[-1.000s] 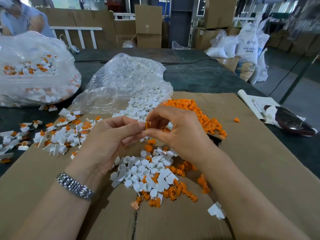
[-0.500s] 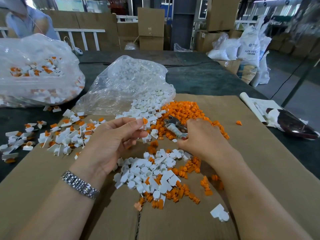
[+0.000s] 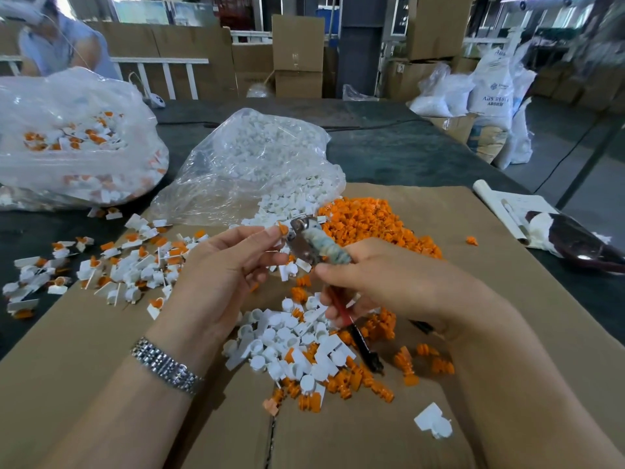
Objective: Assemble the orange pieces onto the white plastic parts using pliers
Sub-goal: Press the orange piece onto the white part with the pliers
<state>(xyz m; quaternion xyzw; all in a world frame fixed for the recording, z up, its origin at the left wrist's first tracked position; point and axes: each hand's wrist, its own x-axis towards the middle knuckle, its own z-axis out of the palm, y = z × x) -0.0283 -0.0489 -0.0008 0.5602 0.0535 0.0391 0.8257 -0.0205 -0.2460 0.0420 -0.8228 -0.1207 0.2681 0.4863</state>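
- We pinch a small orange plastic piece (image 3: 282,228) at the fingertips of our left hand (image 3: 223,275), raised above the flat brown cardboard sheet (image 3: 473,231) that covers the dark surface (image 3: 406,154).
- Our right hand (image 3: 392,282) grips the metal pliers with cloth-wrapped, red-and-black handles (image 3: 311,245); the metal head sits just beside the orange piece, and we cannot tell whether they touch.
- A heap of loose orange pieces (image 3: 372,221) lies on the cardboard behind our hands, next to white plastic parts spilling from a clear plastic bag (image 3: 257,164).
- A mixed pile of white parts and orange pieces (image 3: 304,353) lies below our hands.
- Assembled white-and-orange parts (image 3: 118,265) are scattered to the left, near a second clear bag of them (image 3: 67,140).
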